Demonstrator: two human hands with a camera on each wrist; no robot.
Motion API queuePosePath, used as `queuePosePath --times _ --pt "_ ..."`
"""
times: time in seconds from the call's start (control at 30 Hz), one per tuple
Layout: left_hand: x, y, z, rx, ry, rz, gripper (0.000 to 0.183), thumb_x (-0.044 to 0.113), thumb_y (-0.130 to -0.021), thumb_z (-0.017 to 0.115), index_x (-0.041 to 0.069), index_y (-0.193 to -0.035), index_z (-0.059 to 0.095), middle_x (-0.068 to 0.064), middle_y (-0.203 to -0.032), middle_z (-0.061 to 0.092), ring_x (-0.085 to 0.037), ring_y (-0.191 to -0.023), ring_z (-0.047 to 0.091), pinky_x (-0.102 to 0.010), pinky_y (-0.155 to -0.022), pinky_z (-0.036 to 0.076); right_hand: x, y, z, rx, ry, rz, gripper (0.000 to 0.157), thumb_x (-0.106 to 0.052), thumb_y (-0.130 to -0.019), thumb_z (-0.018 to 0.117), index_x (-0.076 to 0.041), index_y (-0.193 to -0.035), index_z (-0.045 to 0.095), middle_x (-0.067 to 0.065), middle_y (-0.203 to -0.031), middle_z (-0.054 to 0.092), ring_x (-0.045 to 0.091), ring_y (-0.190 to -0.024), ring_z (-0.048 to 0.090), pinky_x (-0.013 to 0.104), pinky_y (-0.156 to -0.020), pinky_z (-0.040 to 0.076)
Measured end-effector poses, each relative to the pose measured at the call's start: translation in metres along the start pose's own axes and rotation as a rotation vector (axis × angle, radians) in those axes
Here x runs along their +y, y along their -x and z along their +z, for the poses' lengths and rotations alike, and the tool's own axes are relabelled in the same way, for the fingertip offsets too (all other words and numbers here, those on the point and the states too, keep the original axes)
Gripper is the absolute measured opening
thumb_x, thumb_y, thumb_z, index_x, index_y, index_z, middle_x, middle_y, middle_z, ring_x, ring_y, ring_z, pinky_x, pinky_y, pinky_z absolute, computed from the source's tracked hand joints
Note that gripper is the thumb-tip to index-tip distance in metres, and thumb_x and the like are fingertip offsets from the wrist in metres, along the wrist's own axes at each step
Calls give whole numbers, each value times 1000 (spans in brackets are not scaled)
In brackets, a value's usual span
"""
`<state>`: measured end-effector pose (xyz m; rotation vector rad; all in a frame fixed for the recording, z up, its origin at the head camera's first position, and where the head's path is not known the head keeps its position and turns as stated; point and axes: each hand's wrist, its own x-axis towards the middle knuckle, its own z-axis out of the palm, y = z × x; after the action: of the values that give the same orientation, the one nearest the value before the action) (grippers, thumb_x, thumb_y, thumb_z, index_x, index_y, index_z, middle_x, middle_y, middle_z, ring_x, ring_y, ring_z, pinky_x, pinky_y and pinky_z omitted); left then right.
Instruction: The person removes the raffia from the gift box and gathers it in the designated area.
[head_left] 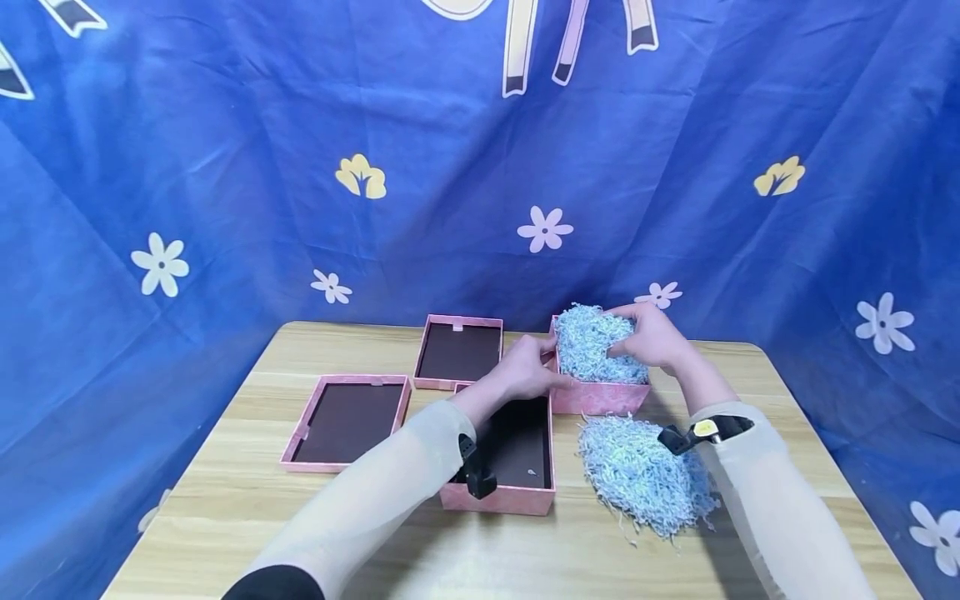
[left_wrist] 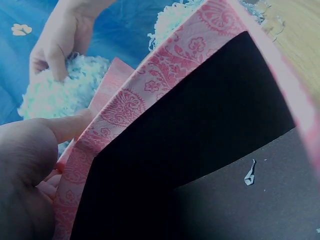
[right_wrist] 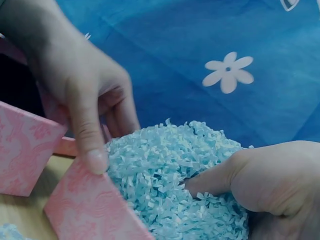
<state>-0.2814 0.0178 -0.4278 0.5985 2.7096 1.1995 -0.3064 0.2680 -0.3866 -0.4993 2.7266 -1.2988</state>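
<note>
A pink patterned box point(head_left: 600, 398) at the back right is heaped with light blue shredded paper point(head_left: 588, 337). My left hand point(head_left: 528, 367) holds that box at its left side, the thumb over the near corner in the right wrist view. From the right, my right hand point(head_left: 648, 337) grips the shredded paper, its thumb point(right_wrist: 212, 180) sunk into the heap; its other fingertips are hidden. Below my left wrist stands a second pink box point(head_left: 498, 500) with a dark inside, holding one small pale scrap point(left_wrist: 250, 173).
A loose pile of blue shredded paper point(head_left: 645, 475) lies on the wooden table point(head_left: 592, 558) before the filled box. Two shallow pink lids point(head_left: 345, 421) point(head_left: 459, 354) with dark insides lie at the left and back. A blue patterned cloth point(head_left: 450, 167) hangs behind.
</note>
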Motion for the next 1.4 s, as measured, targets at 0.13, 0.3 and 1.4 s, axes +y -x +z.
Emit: queuePosePath --times 0.13,0.3,1.4 --pt "0 0 -1 -3 9 -22 88 32 -80 96 4 -152 55 -11 -145 63 -15 -119 58 -28 -106 48 -8 6 -15 13 -23 14 67 10 -73 84 4 -137 68 30 -152 51 43 -157 18 55 -121 33" --pt "1 -1 -2 -15 25 -38 92 33 -80 96 -2 -152 52 -12 -153 56 -15 -133 55 -29 -112 45 -15 12 -35 45 -20 6 67 9 -73 85 3 -138 68 29 -149 55 45 -155 23 52 -126 23" --pt "4 1 -2 -16 97 -53 90 25 -79 97 -5 -151 52 -14 -152 56 -18 -136 57 -28 -112 45 75 67 -111 98 102 179 69 2 -83 85 10 -146 56 32 -147 54 51 -142 41 22 -95 49"
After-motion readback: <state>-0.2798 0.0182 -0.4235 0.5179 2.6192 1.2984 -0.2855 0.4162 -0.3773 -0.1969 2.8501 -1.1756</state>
